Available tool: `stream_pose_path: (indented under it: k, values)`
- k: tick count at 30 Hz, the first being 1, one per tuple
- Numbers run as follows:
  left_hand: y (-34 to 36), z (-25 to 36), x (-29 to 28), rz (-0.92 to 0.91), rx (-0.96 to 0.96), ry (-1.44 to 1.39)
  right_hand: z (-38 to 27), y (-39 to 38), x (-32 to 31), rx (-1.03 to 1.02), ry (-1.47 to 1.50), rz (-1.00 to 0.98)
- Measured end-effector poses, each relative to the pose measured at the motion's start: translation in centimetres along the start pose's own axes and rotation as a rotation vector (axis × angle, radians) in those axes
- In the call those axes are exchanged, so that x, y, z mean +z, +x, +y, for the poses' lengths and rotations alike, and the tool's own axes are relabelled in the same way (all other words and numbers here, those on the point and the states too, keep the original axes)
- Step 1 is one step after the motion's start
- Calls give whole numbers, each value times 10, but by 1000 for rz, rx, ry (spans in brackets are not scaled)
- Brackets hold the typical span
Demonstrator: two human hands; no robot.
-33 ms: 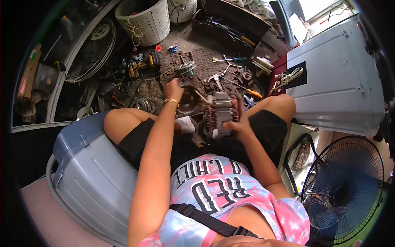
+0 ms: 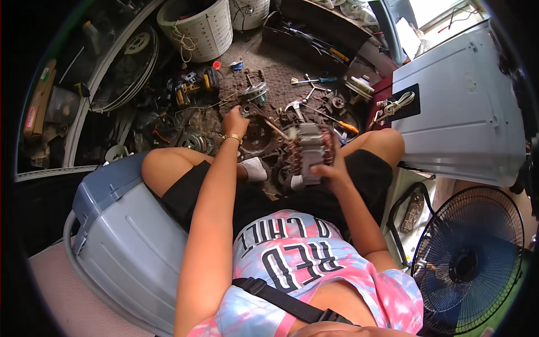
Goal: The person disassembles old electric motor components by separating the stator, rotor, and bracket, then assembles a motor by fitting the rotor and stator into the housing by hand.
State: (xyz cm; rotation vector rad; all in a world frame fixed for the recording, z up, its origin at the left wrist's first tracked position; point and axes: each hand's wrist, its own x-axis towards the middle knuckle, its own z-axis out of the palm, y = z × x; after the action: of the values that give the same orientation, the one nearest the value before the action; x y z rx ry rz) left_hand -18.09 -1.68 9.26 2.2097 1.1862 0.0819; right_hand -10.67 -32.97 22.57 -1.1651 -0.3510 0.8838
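Observation:
My right hand grips a motor stator, a grey laminated core with copper windings at both ends, holding it up before my lap. The thumb presses on its near face. My left hand, with a gold bracelet at the wrist, is closed in a fist left of the stator. What it holds, if anything, I cannot make out. Between hand and stator runs a thin rod, its far end by the windings; whether it reaches the fist is unclear. Behind it lies a dark round metal housing.
Past the stator lie a claw hammer, an orange-handled screwdriver and a yellow-black power drill. A white basket stands at the back left. Right are a grey panelled cabinet and a black fan; left, a grey bin.
The stator has shifted slightly right and turned a little in my right hand. My left hand has barely moved.

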Motion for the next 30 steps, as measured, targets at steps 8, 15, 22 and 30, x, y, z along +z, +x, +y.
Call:
stream_pose_path:
  k: [8, 15, 22, 30]
  values:
    - [-20, 49, 45, 85, -70, -133, -14, 11, -17, 89, 219, 83]
    - [37, -95, 8, 112, -225, -120, -59, -36, -37, 145, 434, 57]
    - [66, -206, -62, 276, -287, 50, -180, -78, -41, -575, 136, 213]
    - [93, -169, -59, 220, -463, -10, -290, -20, 12, -768, -23, 774]
